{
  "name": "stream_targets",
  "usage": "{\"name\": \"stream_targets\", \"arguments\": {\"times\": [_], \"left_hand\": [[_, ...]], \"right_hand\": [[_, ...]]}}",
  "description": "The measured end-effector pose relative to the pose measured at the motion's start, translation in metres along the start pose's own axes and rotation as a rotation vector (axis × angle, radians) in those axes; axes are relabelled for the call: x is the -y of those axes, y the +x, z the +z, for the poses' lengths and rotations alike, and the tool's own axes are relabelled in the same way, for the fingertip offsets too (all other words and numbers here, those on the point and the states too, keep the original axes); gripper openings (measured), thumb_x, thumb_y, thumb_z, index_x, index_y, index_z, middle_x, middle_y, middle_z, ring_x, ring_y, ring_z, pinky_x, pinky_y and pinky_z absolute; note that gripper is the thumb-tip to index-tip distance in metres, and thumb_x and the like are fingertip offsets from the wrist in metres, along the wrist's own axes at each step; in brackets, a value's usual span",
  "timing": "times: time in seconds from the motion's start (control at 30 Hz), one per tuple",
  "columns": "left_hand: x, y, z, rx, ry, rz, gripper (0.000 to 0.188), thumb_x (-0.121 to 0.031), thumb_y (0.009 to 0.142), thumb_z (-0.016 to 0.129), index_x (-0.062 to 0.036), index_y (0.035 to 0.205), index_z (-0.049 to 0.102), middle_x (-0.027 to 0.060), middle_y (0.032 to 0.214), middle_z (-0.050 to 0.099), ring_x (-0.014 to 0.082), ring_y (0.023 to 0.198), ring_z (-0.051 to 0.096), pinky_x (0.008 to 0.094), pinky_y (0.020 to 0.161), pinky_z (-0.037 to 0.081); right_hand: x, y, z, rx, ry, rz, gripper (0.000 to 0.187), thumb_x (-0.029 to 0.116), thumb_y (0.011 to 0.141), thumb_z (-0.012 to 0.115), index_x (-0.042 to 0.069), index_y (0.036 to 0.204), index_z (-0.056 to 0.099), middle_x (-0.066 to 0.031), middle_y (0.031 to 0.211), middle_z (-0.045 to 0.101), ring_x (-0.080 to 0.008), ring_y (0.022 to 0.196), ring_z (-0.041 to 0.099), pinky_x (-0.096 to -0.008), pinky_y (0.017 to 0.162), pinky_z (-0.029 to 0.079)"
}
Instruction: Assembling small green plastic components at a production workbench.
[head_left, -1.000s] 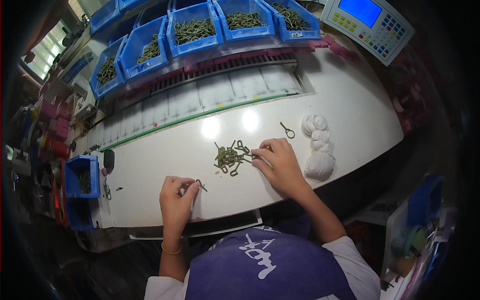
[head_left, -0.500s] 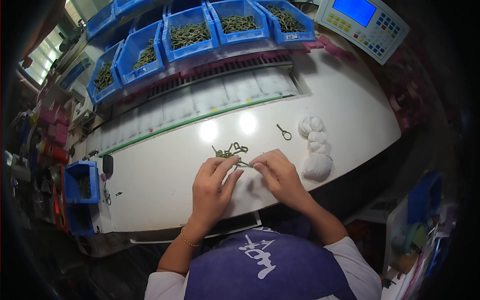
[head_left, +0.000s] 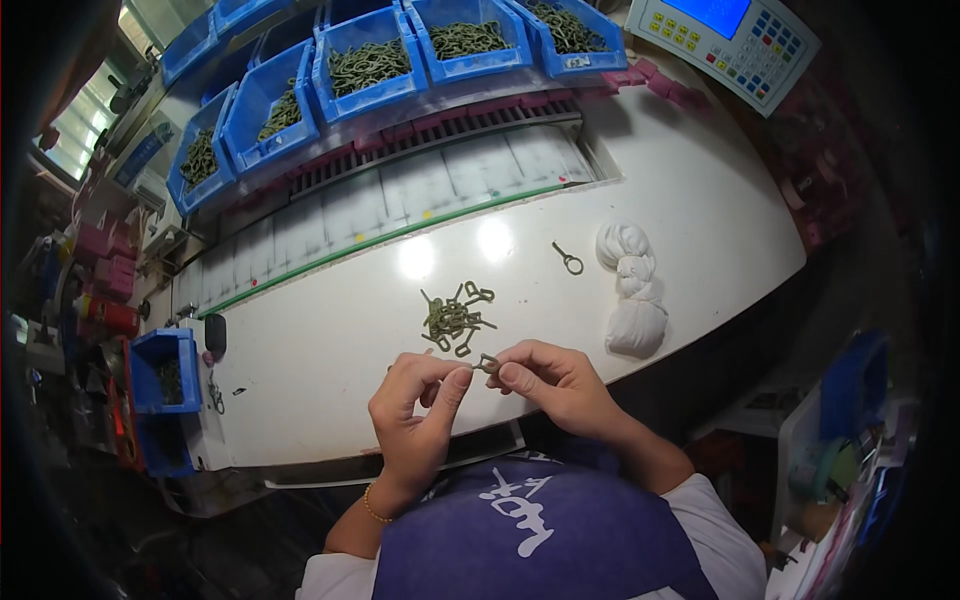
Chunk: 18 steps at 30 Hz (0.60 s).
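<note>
A small olive-green looped piece with a short stem [head_left: 487,363] is held just above the white tabletop, near its front edge. My right hand [head_left: 560,388] pinches its loop end between thumb and forefinger. The stem end goes to the thumb and forefinger of my left hand [head_left: 418,402], which are closed on it; their tips hide that end. Right beyond my hands lies a loose pile of similar olive-green looped pieces [head_left: 452,318]. Farther right, one ring-ended piece with a longer stem [head_left: 573,265] rests by itself.
A knotted white cloth bundle [head_left: 636,290] lies right of my hands. Blue bins [head_left: 368,88] full of green pieces line the back, behind a lightbox-like panel [head_left: 400,200] with a green edge. A keypad device [head_left: 725,45] stands back right; a blue bin [head_left: 165,370] is at left.
Both hands have drawn back from the pile toward me, with one looped piece now between them. The pile, covered in part before, is now in full view.
</note>
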<state>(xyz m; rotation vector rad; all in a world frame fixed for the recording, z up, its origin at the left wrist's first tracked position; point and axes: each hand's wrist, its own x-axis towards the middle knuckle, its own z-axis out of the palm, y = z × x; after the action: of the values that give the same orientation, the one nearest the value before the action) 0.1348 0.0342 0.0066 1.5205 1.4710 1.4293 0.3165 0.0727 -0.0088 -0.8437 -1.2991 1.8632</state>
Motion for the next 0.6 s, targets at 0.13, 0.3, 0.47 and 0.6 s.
{"name": "stream_targets", "arguments": {"times": [0.13,0.3,0.47,0.6], "left_hand": [[-0.004,-0.006,-0.005,0.020,-0.049,-0.069,0.005,-0.005,0.087,0.069,-0.0022,0.085,0.067,0.0021,0.075,0.060,0.0064,0.060,0.044,0.0221,0.055,0.035],[-0.011,-0.006,-0.019,0.233,-0.374,-0.481,0.008,-0.009,0.089,0.069,-0.0007,0.088,0.068,0.0014,0.076,0.061,0.0066,0.064,0.047,0.0212,0.059,0.037],[-0.012,-0.008,-0.024,0.255,-0.695,-0.843,0.015,-0.014,0.090,0.069,0.0006,0.090,0.070,0.0034,0.078,0.063,0.0070,0.064,0.050,0.0218,0.059,0.040],[-0.006,-0.011,-0.024,0.268,-0.683,-0.814,0.014,-0.013,0.089,0.070,0.0006,0.087,0.070,0.0033,0.076,0.064,0.0067,0.062,0.052,0.0220,0.058,0.040]], "right_hand": [[-0.001,0.006,0.007,-0.034,0.010,-0.025,0.026,0.019,0.099,0.059,-0.002,0.114,0.061,-0.0063,0.098,0.067,-0.0113,0.091,0.062,-0.0269,0.084,0.049],[0.005,0.012,0.018,-0.033,0.038,-0.026,0.020,0.015,0.099,0.058,-0.002,0.106,0.064,-0.0046,0.093,0.066,-0.0097,0.090,0.060,-0.0254,0.083,0.048],[0.005,0.009,0.027,-0.036,-0.079,-0.065,0.022,0.018,0.097,0.060,-0.002,0.104,0.067,-0.0041,0.094,0.065,-0.0089,0.086,0.061,-0.0252,0.079,0.049],[0.003,0.008,0.026,0.024,0.048,0.011,0.019,0.017,0.097,0.061,0.000,0.101,0.067,-0.0047,0.096,0.066,-0.0090,0.085,0.060,-0.0251,0.078,0.048]]}}
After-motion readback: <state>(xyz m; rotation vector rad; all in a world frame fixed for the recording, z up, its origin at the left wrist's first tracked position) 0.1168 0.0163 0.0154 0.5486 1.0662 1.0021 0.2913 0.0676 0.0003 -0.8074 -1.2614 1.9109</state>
